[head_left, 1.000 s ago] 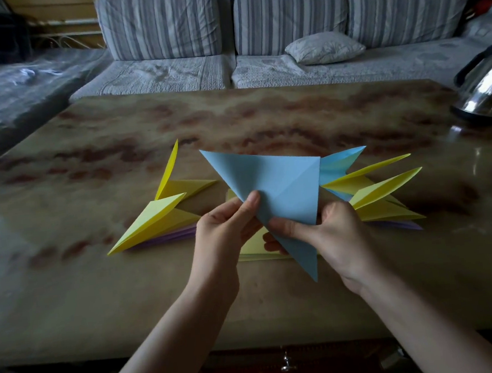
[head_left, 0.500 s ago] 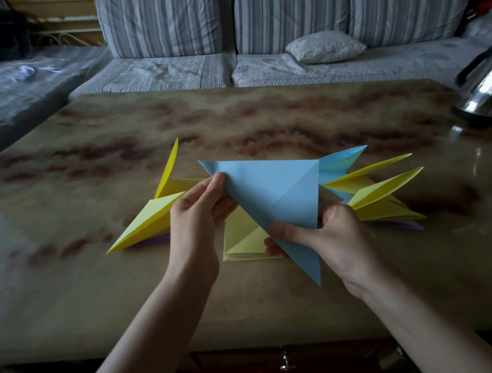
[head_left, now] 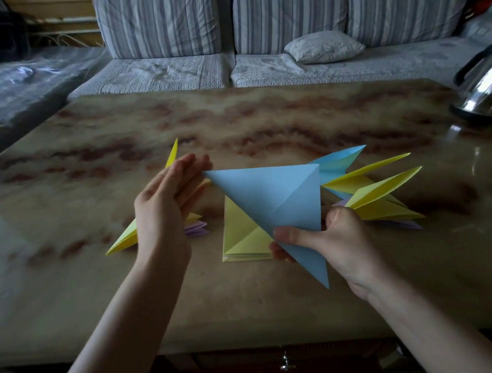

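Thumb and fingers of my right hand (head_left: 342, 237) pinch the blue paper (head_left: 276, 201) near its 6 o'clock point, holding it above the table (head_left: 250, 303). At 9 o'clock my left hand (head_left: 165, 206) is flat, fingers straight, tips touching the sheet's corner. I see a yellow square (head_left: 239, 238) lying beneath the sheet. Yellow pointed folds (head_left: 383, 194) sit at 3 o'clock. A kettle (head_left: 491, 90) stands far off at 2 o'clock.
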The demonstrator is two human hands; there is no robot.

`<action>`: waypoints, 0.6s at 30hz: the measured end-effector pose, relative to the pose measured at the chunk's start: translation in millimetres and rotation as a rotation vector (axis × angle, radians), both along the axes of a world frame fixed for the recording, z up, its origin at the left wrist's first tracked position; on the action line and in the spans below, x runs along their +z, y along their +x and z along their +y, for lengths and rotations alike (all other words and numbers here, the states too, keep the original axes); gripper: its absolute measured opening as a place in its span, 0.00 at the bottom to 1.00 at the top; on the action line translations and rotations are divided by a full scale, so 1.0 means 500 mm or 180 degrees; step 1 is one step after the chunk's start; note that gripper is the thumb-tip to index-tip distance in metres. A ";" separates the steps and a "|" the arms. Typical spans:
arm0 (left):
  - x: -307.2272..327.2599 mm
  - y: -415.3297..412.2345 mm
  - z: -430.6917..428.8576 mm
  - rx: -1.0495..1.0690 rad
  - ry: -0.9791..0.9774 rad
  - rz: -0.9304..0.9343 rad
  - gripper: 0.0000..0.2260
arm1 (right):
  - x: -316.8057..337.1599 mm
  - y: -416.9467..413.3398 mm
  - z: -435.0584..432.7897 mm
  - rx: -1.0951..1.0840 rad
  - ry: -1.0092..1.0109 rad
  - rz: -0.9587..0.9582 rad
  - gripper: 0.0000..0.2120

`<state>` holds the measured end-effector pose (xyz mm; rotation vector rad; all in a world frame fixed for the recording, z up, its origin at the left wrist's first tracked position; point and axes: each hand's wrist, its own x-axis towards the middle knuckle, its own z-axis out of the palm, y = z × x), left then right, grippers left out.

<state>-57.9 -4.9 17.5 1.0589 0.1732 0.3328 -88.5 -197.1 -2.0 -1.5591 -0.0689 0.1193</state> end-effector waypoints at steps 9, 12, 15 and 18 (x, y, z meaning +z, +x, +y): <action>-0.025 -0.039 -0.069 -0.1099 0.0387 0.0459 0.16 | 0.001 0.011 0.005 -0.0204 0.0495 0.0130 0.16; -0.031 -0.050 -0.086 -0.1169 0.0624 0.0389 0.11 | 0.002 0.007 0.008 -0.0183 0.0506 0.0130 0.15; -0.036 -0.048 -0.083 -0.1051 0.0659 0.0376 0.08 | 0.000 0.009 0.004 -0.0098 0.0076 0.0081 0.19; -0.034 -0.040 -0.068 -0.1040 0.0739 0.0380 0.07 | 0.003 0.024 -0.010 -0.0447 -0.0281 -0.0397 0.18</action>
